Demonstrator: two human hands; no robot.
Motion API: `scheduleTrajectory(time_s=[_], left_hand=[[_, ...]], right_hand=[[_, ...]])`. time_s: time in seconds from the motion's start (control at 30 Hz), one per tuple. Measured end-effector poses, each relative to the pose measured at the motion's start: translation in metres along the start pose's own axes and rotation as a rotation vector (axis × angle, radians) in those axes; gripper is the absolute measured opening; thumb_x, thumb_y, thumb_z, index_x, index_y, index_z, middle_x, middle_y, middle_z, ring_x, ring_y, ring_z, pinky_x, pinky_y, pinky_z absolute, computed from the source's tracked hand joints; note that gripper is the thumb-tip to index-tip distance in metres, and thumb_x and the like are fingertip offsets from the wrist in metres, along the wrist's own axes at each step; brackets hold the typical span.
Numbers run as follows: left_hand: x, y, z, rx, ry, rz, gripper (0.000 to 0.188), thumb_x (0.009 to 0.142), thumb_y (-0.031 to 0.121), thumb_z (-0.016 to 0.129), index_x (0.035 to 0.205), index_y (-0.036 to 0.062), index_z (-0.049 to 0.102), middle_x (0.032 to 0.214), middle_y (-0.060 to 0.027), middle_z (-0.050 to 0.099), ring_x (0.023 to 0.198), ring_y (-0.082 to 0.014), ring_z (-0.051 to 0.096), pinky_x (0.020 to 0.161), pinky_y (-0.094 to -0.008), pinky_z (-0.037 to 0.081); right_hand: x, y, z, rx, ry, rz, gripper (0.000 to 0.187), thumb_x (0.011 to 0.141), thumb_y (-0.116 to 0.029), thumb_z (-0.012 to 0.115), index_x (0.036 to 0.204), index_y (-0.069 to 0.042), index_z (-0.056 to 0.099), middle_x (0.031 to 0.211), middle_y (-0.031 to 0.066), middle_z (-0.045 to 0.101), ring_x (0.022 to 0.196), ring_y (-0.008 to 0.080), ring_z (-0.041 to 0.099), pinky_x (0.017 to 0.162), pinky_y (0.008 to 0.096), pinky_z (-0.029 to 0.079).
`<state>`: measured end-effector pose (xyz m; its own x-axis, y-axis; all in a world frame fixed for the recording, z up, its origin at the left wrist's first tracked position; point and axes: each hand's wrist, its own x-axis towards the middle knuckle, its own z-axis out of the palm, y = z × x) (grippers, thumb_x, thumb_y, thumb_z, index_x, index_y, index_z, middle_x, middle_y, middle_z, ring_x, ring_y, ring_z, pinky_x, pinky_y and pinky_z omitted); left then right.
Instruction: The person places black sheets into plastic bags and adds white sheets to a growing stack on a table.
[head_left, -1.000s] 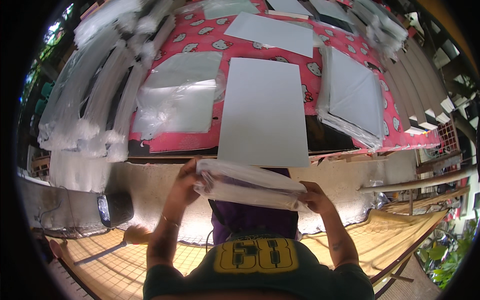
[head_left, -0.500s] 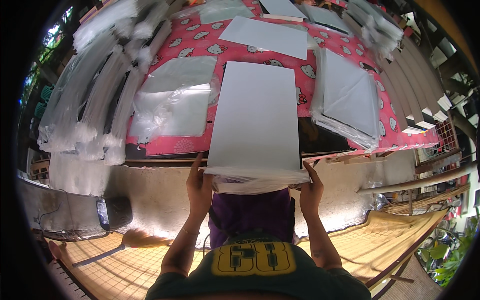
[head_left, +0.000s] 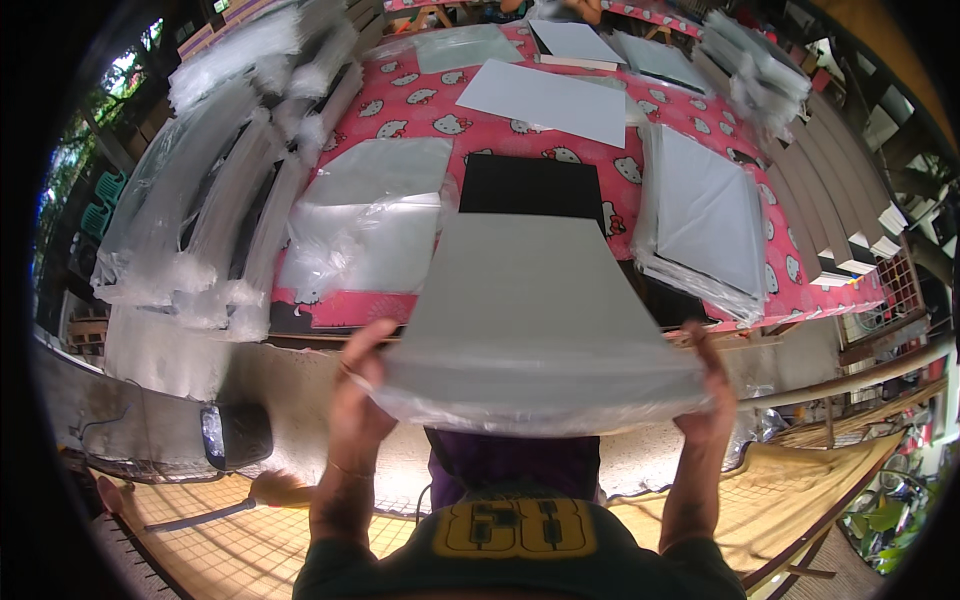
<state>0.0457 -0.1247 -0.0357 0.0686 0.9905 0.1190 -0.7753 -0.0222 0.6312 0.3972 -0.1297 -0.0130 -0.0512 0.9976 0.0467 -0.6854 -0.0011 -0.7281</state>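
Between my two hands is a flat white board [head_left: 525, 290] whose near end sits in a clear plastic sleeve [head_left: 535, 398]. Its near edge is raised off the table toward me and its far edge is lower. My left hand [head_left: 366, 385] is closed on the near left corner, and my right hand [head_left: 710, 390] is closed on the near right corner; both are slightly blurred. Beyond the board's far edge a black sheet [head_left: 530, 184] lies on the pink patterned tablecloth [head_left: 415, 98]. How far it runs under the board is hidden.
Left of the board lie clear plastic sleeves [head_left: 368, 220], with long plastic-wrapped stacks [head_left: 215, 190] beyond. A plastic-wrapped white stack [head_left: 702, 200] is at right, beside thick board stacks [head_left: 825, 190]. Farther back lies a loose white sheet [head_left: 545, 102]. Another person's arm [head_left: 585, 10] shows at the far edge.
My hands have moved apart and lifted the board's near end up toward me. Its far edge has drawn nearer, exposing the black sheet.
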Motion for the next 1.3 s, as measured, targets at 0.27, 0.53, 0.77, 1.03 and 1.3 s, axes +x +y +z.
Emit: scheduleTrajectory(time_s=[0.27, 0.53, 0.77, 1.03, 1.3], left_hand=[[0.184, 0.051, 0.061, -0.195, -0.075, 0.209, 0.035, 0.092, 0.011, 0.052, 0.126, 0.0037, 0.051, 0.124, -0.0092, 0.058, 0.114, -0.0233, 0.055, 0.098, -0.0401, 0.043], [0.236, -0.03, -0.047, -0.261, 0.122, -0.034, 0.014, 0.092, 0.015, 0.057, 0.101, 0.0056, 0.06, 0.081, -0.0044, 0.061, 0.078, -0.0168, 0.06, 0.075, -0.0309, 0.05], [0.218, -0.076, -0.122, 0.1, 0.375, -0.201, 0.018, 0.088, 0.016, 0.062, 0.102, 0.0043, 0.059, 0.083, -0.0058, 0.057, 0.081, -0.018, 0.056, 0.077, -0.0347, 0.048], [0.248, -0.091, -0.037, 1.212, 0.036, 0.213, 0.025, 0.092, 0.026, 0.058, 0.106, 0.0062, 0.053, 0.081, -0.0049, 0.055, 0.076, -0.0137, 0.06, 0.06, -0.0279, 0.048], [0.276, -0.217, 0.071, 0.09, -0.226, -0.43, 0.01, 0.091, 0.003, 0.054, 0.097, -0.0038, 0.054, 0.094, -0.0115, 0.06, 0.09, -0.0251, 0.062, 0.088, -0.038, 0.053]], right_hand=[[0.192, -0.043, 0.034, 0.197, -0.21, -0.069, 0.034, 0.093, -0.021, 0.055, 0.125, -0.011, 0.052, 0.111, 0.0042, 0.063, 0.108, 0.0194, 0.056, 0.101, 0.0408, 0.039], [0.25, 0.073, -0.079, 0.275, 0.137, 0.203, 0.013, 0.091, -0.02, 0.059, 0.099, -0.011, 0.06, 0.095, 0.003, 0.062, 0.097, 0.02, 0.059, 0.098, 0.043, 0.042], [0.238, 0.101, -0.115, -0.035, 0.22, 0.247, 0.021, 0.09, -0.015, 0.058, 0.109, -0.005, 0.056, 0.083, 0.0047, 0.057, 0.082, 0.0182, 0.058, 0.086, 0.0401, 0.049], [0.225, 0.055, -0.081, -0.665, 0.424, -0.074, 0.049, 0.089, -0.017, 0.062, 0.134, -0.008, 0.043, 0.078, 0.0005, 0.05, 0.05, 0.0078, 0.044, 0.039, 0.0213, 0.035], [0.171, -0.058, -0.183, -0.088, 0.588, -0.4, 0.024, 0.092, 0.0, 0.04, 0.113, 0.006, 0.049, 0.093, 0.0117, 0.059, 0.076, 0.0207, 0.062, 0.073, 0.0339, 0.059]])
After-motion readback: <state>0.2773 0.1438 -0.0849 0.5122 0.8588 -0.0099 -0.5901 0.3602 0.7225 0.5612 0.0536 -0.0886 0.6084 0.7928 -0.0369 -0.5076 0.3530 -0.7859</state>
